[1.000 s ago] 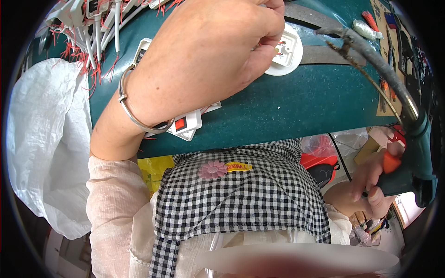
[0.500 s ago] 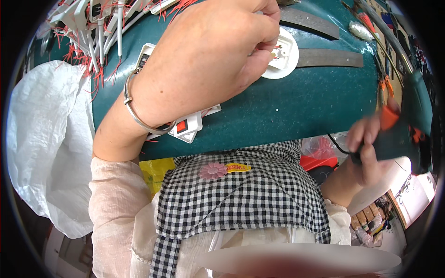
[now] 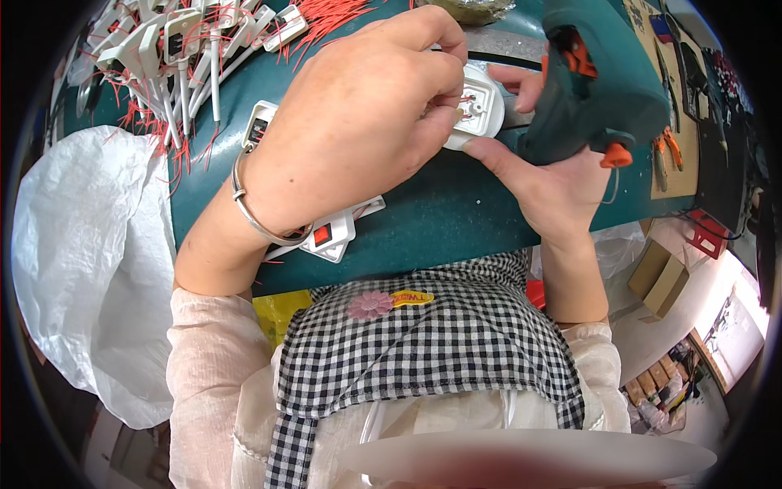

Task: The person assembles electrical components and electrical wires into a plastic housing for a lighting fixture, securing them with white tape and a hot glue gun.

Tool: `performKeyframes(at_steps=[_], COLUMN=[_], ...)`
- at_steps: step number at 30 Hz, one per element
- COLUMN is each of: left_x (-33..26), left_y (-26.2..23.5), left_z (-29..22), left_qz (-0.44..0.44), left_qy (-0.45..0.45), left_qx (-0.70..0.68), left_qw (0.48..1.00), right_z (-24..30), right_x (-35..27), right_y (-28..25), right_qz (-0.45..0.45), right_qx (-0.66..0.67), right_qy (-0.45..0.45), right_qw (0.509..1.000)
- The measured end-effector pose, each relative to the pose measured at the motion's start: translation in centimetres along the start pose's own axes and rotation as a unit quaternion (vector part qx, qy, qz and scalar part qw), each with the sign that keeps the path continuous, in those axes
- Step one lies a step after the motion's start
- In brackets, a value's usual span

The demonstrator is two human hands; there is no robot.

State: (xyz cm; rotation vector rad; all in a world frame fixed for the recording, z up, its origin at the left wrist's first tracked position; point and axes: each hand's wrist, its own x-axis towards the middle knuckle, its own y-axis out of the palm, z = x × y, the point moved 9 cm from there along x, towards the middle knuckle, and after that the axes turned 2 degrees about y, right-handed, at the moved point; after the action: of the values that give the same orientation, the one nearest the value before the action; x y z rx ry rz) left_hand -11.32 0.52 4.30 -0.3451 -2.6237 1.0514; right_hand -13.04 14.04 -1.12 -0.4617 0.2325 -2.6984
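My left hand (image 3: 366, 106) reaches across the green table with its fingertips pinched over a white round-edged plastic housing (image 3: 487, 98). What the fingertips pinch is hidden. Red wire ends and small fittings show inside the housing. My right hand (image 3: 562, 187) is beside it, with thumb and a finger stretched toward the housing's rim. A green power tool (image 3: 603, 90) with orange parts lies across that hand and appears held in it, its grip hidden by the body. Below my left wrist lie white plastic pieces (image 3: 330, 236) with a red rocker switch (image 3: 323, 234).
Many white cabled parts (image 3: 183, 57) with red wires are heaped at the far left, beside loose red wires (image 3: 330, 20). A white plastic bag (image 3: 90, 277) hangs at the left table edge. Orange-handled pliers (image 3: 669, 147) lie at right. A cardboard box (image 3: 658, 281) stands below.
My right hand has moved up and left to the housing, and the green tool has come with it from the right edge. My left hand has shifted slightly left with the housing.
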Motion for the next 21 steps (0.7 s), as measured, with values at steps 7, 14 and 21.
performKeyframes(at_steps=[7,14,21], left_x=[-2.3,-2.1,-2.2], left_y=[-0.3,-0.3,-0.8], left_z=[-2.1,-1.8,-2.1], left_qz=[-0.227,-0.214,-0.220], left_qy=[0.389,0.384,0.419], left_qx=[0.085,0.071,0.062], left_qw=[0.889,0.896,0.879], right_z=[0.2,-0.2,-0.7], right_x=[0.2,0.2,0.2], right_y=[1.8,1.7,1.6], right_qz=[0.050,0.044,0.033], right_qx=[0.027,0.029,0.045], right_qy=[0.019,0.016,0.053], right_qw=[0.998,0.998,0.997])
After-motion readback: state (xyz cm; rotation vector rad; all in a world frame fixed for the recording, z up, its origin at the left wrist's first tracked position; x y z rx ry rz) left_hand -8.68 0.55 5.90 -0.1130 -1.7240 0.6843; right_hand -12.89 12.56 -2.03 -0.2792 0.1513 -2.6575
